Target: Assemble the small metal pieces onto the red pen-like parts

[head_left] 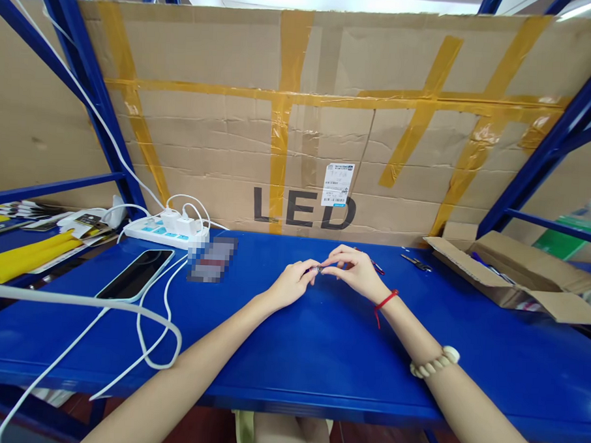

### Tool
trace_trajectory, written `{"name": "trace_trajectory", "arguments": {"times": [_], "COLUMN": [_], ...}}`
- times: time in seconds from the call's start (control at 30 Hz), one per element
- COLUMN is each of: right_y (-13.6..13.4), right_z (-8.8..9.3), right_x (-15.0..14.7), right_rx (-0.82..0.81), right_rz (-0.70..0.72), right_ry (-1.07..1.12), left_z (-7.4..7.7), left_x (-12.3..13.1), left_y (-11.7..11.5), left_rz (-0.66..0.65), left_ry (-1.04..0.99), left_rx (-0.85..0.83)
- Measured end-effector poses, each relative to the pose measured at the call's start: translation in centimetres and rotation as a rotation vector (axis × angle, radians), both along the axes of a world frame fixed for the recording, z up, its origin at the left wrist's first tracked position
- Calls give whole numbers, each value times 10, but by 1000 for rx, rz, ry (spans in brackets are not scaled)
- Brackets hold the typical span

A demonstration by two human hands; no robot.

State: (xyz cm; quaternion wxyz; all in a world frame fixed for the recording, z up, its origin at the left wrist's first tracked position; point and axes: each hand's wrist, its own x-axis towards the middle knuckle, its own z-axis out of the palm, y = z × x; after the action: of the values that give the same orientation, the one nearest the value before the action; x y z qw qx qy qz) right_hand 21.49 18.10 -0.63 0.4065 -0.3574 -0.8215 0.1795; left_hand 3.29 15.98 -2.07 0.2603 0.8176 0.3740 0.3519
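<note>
Over the middle of the blue table, my left hand (293,281) is closed, its thumb and fingertips pinching a small dark metallic object (319,269) too tiny to identify. My right hand (355,271) comes in from the right, with its thumb and index fingertips closed at the other side of that same object. The two hands almost meet there. Behind my right hand lies a thin red pen-like item (378,267), partly hidden by the hand. A dark key-like item (416,263) rests on the table farther right.
On the blue table (319,353), a phone (139,275), white power strip (162,232) and loose white cables (167,307) lie left. A blurred-out item (213,260) is beside the strip. An open cardboard box (503,270) stands right. Taped cardboard (220,146) forms the back, between blue posts.
</note>
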Motion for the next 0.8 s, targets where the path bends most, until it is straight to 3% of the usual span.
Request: {"name": "trace_trajectory", "arguments": {"times": [0.43, 0.8], "right_y": [0, 0], "right_z": [2, -5], "right_x": [2, 2], "right_rx": [14, -98], "right_rz": [60, 110], "right_ry": [-6, 23], "left_z": [-5, -8], "left_x": [-4, -3], "left_y": [0, -4], "left_rz": [-75, -68], "left_ry": [-49, -98], "left_rx": [-23, -27]}}
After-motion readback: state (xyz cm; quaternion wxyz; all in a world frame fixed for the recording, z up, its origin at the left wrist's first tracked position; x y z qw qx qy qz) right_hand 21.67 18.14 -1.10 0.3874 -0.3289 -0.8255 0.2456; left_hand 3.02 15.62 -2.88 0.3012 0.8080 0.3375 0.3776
